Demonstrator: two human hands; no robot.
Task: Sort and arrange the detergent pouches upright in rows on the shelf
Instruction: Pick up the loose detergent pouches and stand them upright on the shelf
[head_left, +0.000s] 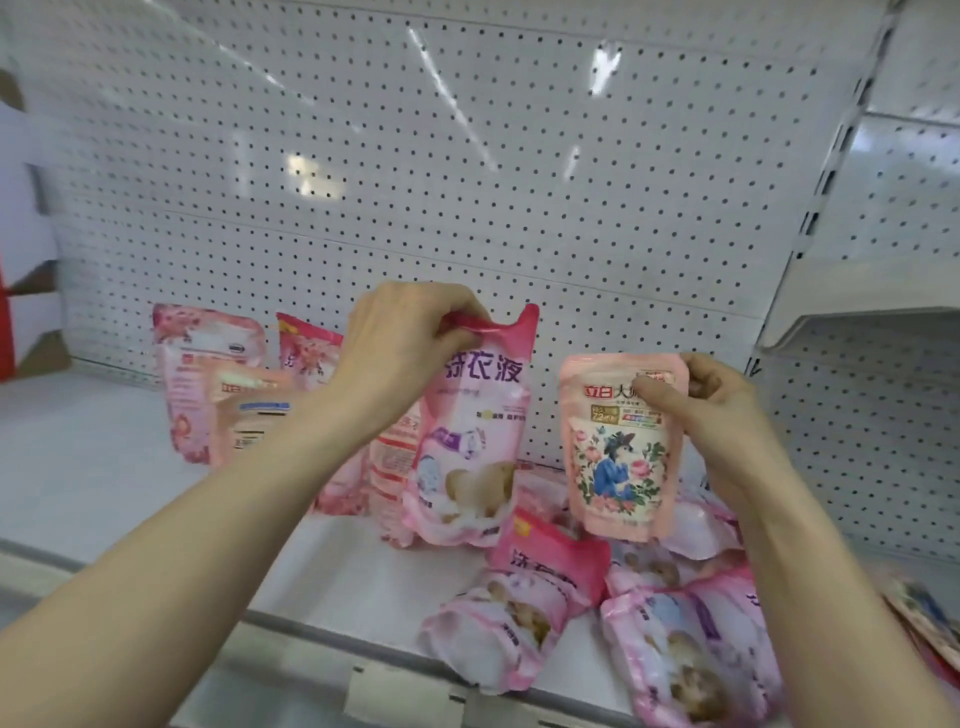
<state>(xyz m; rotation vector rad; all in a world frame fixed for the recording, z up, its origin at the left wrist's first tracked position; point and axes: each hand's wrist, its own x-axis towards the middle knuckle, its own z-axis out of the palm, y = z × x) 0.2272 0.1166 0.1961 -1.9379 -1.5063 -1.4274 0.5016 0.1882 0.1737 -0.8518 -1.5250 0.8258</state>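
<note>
We see two bare forearms extend from the lower edge over a white shelf (98, 483) backed by pegboard (467, 156). The left hand (402, 345), wrist bent down, pinches the top edge of a tall pink pouch (470, 441) with curled fingers, holding it upright with its base on the shelf. The right hand (722, 405) grips the upper corner of a smaller floral pouch (618, 462), thumb across its front, lifted above a heap of flat-lying pouches (685, 665). Further pouches stand at rear left (202, 374).
</note>
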